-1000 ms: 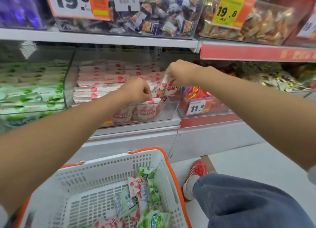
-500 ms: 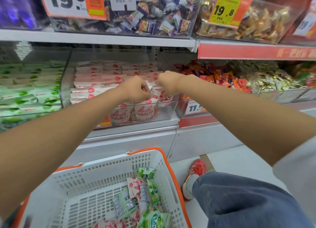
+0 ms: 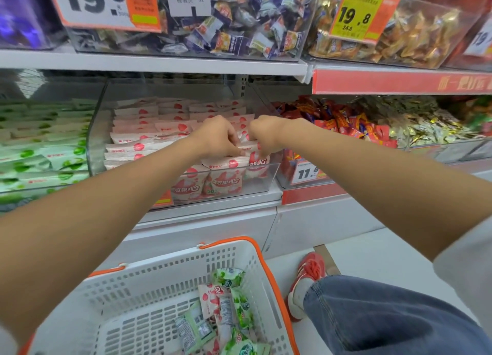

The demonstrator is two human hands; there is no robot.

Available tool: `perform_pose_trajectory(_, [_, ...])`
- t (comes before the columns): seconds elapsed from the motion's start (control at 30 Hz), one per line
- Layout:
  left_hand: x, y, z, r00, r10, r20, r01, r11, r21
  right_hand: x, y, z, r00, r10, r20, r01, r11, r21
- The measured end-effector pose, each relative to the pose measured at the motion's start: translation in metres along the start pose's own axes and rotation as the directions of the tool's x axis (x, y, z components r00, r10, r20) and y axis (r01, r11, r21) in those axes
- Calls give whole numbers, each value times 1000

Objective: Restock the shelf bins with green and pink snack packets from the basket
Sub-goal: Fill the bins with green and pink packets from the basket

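The left hand (image 3: pixel 217 139) and right hand (image 3: pixel 266 135) pinch pink plastic snack packets (image 3: pixel 231 165) in the clear bin (image 3: pixel 99 136). They look light and slippery, so the sealed edges probably grip best.

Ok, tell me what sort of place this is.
Most likely a supermarket snack aisle: printed price tags on the shelves, clear bins filled with pink snack packets and other wrapped sweets, and a plastic shopping basket below.
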State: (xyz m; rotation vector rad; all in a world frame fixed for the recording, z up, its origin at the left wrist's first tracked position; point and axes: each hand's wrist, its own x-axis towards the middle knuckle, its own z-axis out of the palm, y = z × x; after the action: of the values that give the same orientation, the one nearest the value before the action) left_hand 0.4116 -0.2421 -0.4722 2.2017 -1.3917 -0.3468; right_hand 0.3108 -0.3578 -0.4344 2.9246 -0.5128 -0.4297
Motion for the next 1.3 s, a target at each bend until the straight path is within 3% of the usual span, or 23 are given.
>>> perform_pose_trajectory(0.17, [5,0,1,997,-14,78,11,999,35,1,-2,7,999,8,31,-7,1000,-25])
perform_pose_trajectory(0.3, [4,-1,-11,988,-24,156,37,996,-84,-2,0,-4,1000,-14,22,15,1000,-23])
perform_pose_trajectory(0.5, [3,-9,-3,994,-13,105,20,997,-70,0,-6,9,1000,3,5,-3,999,-44])
perform_pose_trajectory(0.73, [-2,-11,0,999,-26,43,33,983,-180,0,-2,3,999,29,-23,-29,1000,1])
perform_pose_trajectory(0.83, [-7,-7,0,999,-33,6,34,983,-178,-3,-2,0,994,47,-103,-40,996,76])
perform_pose_trajectory(0.97, [-31,4,-1,980,-35,-195,10,992,-126,-24,-8,9,945,109,-310,-32,970,242])
perform_pose_trajectory(1.1, [-84,7,1,969,-102,-225,87,993,-76,-60,-42,34,896,171,-411,62,867,495])
perform_pose_trajectory(1.2, [-131,-15,19,972,-204,-114,203,979,-24,-76,-76,73,930,125,-345,100,818,566])
perform_pose_trajectory(1.3, [-181,-54,52,937,-339,83,339,941,16,-82,-115,128,995,12,-102,47,828,558])
